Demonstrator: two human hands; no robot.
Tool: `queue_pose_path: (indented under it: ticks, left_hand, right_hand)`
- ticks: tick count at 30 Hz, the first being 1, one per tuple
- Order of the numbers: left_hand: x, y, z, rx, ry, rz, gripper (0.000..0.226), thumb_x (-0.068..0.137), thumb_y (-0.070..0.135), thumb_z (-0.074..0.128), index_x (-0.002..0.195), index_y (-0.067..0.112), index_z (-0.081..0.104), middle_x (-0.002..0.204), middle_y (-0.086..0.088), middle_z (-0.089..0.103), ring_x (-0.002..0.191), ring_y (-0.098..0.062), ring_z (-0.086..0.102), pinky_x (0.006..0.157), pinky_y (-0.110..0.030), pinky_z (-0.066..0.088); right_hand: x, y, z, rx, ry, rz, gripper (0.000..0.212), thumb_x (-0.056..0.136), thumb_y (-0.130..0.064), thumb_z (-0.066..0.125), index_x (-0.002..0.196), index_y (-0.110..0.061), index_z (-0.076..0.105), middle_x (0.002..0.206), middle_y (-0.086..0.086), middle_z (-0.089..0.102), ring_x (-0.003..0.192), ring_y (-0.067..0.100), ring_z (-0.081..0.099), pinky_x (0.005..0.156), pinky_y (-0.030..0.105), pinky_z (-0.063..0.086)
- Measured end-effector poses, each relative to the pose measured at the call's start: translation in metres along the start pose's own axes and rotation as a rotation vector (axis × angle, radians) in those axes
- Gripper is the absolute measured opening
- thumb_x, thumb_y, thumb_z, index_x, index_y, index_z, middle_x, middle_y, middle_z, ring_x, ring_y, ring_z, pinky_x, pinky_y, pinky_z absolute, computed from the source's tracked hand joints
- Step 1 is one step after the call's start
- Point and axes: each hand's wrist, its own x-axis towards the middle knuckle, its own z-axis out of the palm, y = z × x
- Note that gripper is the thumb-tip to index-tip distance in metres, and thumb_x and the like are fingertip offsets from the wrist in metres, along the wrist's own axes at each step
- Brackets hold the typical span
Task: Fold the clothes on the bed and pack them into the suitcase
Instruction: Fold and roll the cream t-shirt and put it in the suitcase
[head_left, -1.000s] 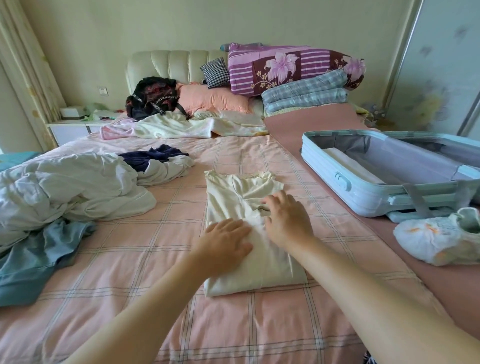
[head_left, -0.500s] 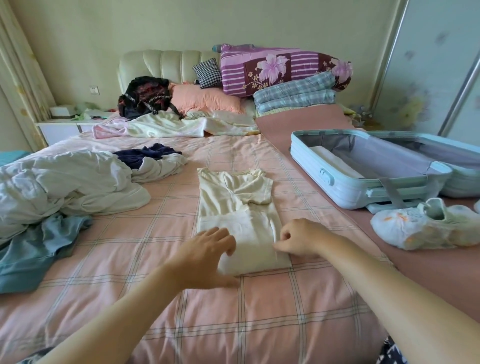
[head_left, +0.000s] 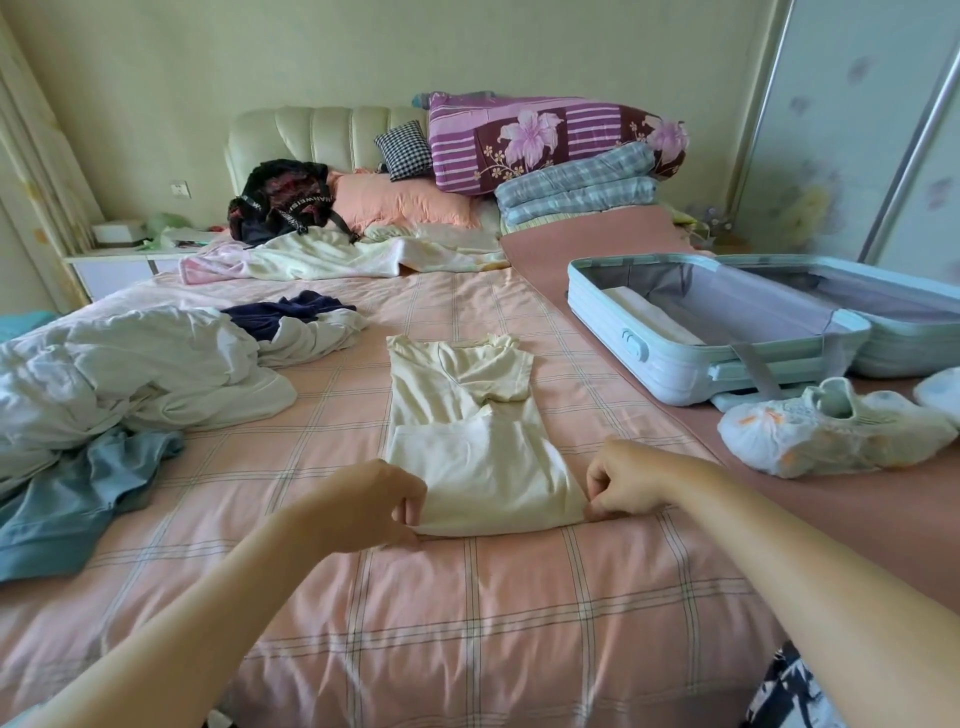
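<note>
Hands pinch near corners of soft cream shirt (head_left: 467, 467), apparently folded rectangular: left hand (head_left: 374, 506), right hand (head_left: 626, 480).

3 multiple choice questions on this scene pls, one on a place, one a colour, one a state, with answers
1. Where is the open suitcase relative to the cream top?
A) left of it B) right of it C) under it

2. What colour is the crumpled garment at the near left of the bed?
A) red B) black C) teal

3. What are the left hand and right hand doing?
A) pinching the cream top's near corners B) lying flat on it C) reaching into the suitcase

Answers: B, it lies open on the bed's right side; C, its cloth is plainly teal; A, each hand's fingers curl round a near corner.
</note>
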Motion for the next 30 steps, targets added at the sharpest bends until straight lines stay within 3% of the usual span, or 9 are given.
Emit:
queue_pose_path:
  ticks: [5, 8, 11, 13, 15, 18, 21, 24, 30]
  left_hand:
    - [0.005, 0.008, 0.020, 0.103, 0.172, 0.235, 0.046, 0.075, 0.033, 0.064, 0.120, 0.034, 0.053, 0.122, 0.017, 0.050, 0.115, -0.006, 0.045, 0.086, -0.020, 0.040]
    - [0.004, 0.012, 0.019, 0.082, 0.031, 0.132, 0.080, 0.078, 0.031, 0.062, 0.150, 0.035, 0.028, 0.157, 0.014, 0.026, 0.143, -0.008, 0.027, 0.111, -0.031, 0.037]
    - [0.004, 0.017, 0.014, 0.191, -0.087, -0.019, 0.084, 0.087, 0.031, 0.062, 0.157, 0.031, 0.016, 0.163, 0.012, 0.016, 0.147, -0.010, 0.025, 0.117, -0.030, 0.029]
    - [0.006, 0.019, 0.013, 0.247, -0.063, -0.056, 0.066, 0.095, 0.036, 0.056, 0.154, 0.031, 0.028, 0.159, 0.012, 0.029, 0.143, -0.012, 0.036, 0.114, -0.029, 0.032]
    - [0.008, 0.017, 0.009, 0.248, -0.003, -0.059, 0.037, 0.097, 0.029, 0.047, 0.133, 0.033, 0.057, 0.132, 0.012, 0.060, 0.118, -0.014, 0.059, 0.099, -0.028, 0.047]
    - [0.007, 0.005, -0.011, 0.007, -0.010, -0.110, 0.017, 0.086, 0.020, 0.048, 0.077, 0.018, 0.062, 0.068, 0.009, 0.060, 0.063, -0.009, 0.053, 0.060, -0.029, 0.045]
    - [-0.001, -0.001, -0.042, -0.258, -0.071, -0.107, 0.020, 0.076, 0.017, 0.051, 0.057, 0.014, 0.042, 0.052, 0.008, 0.036, 0.052, -0.010, 0.032, 0.052, -0.028, 0.028]
    - [-0.003, -0.005, -0.067, -0.455, -0.079, -0.099, 0.020, 0.071, 0.015, 0.053, 0.053, 0.019, 0.047, 0.054, 0.007, 0.041, 0.053, -0.011, 0.041, 0.054, -0.028, 0.036]
    - [0.051, -0.041, -0.075, -0.461, 0.328, -0.232, 0.011, 0.084, 0.012, 0.060, 0.084, 0.018, 0.069, 0.070, -0.005, 0.068, 0.065, -0.022, 0.066, 0.062, -0.036, 0.054]
  right_hand:
    - [-0.001, -0.030, 0.004, -0.281, 0.230, 0.005, 0.020, 0.081, -0.036, 0.057, 0.098, -0.027, 0.058, 0.110, -0.005, 0.061, 0.105, 0.019, 0.058, 0.087, 0.035, 0.047]
    - [-0.002, -0.046, 0.011, -0.300, 0.311, -0.196, 0.079, 0.075, -0.041, 0.054, 0.149, -0.028, 0.028, 0.159, 0.004, 0.020, 0.148, 0.023, 0.019, 0.118, 0.043, 0.023]
    - [-0.001, -0.060, 0.025, -0.304, 0.096, -0.249, 0.109, 0.078, -0.044, 0.061, 0.159, -0.034, -0.011, 0.164, -0.006, -0.023, 0.151, 0.012, -0.016, 0.124, 0.037, -0.001]
    - [0.002, -0.060, 0.034, -0.326, 0.043, -0.176, 0.105, 0.084, -0.034, 0.062, 0.159, -0.034, -0.011, 0.166, -0.005, -0.020, 0.153, 0.014, -0.011, 0.124, 0.034, 0.002]
    - [0.004, -0.060, 0.031, -0.228, 0.091, -0.118, 0.085, 0.086, -0.019, 0.057, 0.160, -0.028, 0.016, 0.168, 0.000, 0.010, 0.153, 0.018, 0.016, 0.120, 0.032, 0.021]
    - [0.007, -0.059, 0.008, -0.093, 0.239, -0.101, 0.023, 0.081, -0.013, 0.053, 0.096, -0.023, 0.067, 0.105, 0.005, 0.070, 0.100, 0.027, 0.062, 0.077, 0.031, 0.045]
    - [0.006, -0.057, -0.017, 0.121, 0.178, -0.109, 0.017, 0.074, -0.011, 0.053, 0.058, -0.014, 0.048, 0.061, -0.002, 0.053, 0.062, 0.018, 0.051, 0.058, 0.032, 0.039]
    - [0.003, -0.056, -0.034, 0.371, 0.140, -0.111, 0.030, 0.078, -0.002, 0.052, 0.055, -0.017, 0.039, 0.052, -0.002, 0.045, 0.048, 0.013, 0.049, 0.047, 0.025, 0.042]
    - [0.062, -0.041, -0.045, 0.389, 0.566, -0.055, 0.020, 0.079, -0.012, 0.059, 0.060, -0.018, 0.053, 0.057, -0.012, 0.054, 0.058, 0.014, 0.049, 0.055, 0.034, 0.040]
